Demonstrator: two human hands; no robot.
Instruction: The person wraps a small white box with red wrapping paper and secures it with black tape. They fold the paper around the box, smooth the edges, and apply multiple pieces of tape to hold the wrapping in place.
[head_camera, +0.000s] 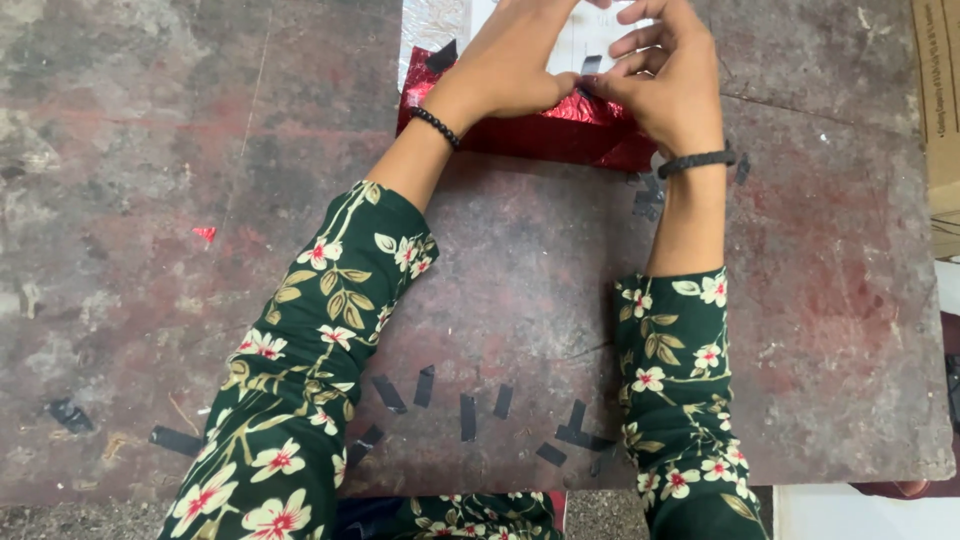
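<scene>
**Both hands pressed on red foil at the far edge of the board**

We see the left hand (515, 65) at twelve o'clock of the view, fingers stretched flat and laid on the shiny red foil sheet (545, 132); it grips nothing, it only presses down. The right hand (672, 85) sits just beside it toward one o'clock, fingers curled, thumb and forefinger pinched on a small black tape strip (591, 66) where the two hands meet. The foil lies on the worn stone board (180, 150), under both hands, with a white sheet (585, 35) showing beyond it at the top edge. Each wrist carries a black beaded bracelet (436, 127); both sleeves are dark green with flowers. At six o'clock, between the forearms, a row of cut black tape pieces (467, 417) sticks to the board's near edge; a red foil scrap (205, 234) lies well apart at nine o'clock.
</scene>
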